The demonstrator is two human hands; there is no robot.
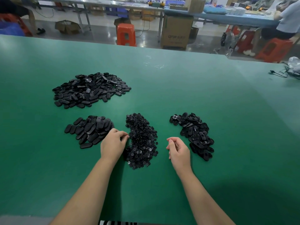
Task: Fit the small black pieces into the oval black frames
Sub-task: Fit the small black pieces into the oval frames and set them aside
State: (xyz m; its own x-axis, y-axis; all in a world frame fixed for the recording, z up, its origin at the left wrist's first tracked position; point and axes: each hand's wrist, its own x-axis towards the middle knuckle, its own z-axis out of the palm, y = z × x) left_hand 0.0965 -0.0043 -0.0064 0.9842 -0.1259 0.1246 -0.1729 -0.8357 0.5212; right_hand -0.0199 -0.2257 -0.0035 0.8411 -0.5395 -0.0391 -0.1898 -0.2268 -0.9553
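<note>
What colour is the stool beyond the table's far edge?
Orange-red stool, clearest in the head view.

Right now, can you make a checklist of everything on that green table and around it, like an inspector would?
Surface: green table, a few pale scuffs near its far middle.
Job's things: heap of small black pieces in the near middle; pile of oval frames to its left; pile of oval frames with holes to its right; big far pile of oval parts.
Clutter: clear plastic bag at the far right edge.
Hands: left hand pinching at the edge of the small pieces; right hand loosely curled, holding nothing visible.
Cables: black cord on the far right.
Surroundings: red stool, cardboard box, seated person, blue workbench.
</note>
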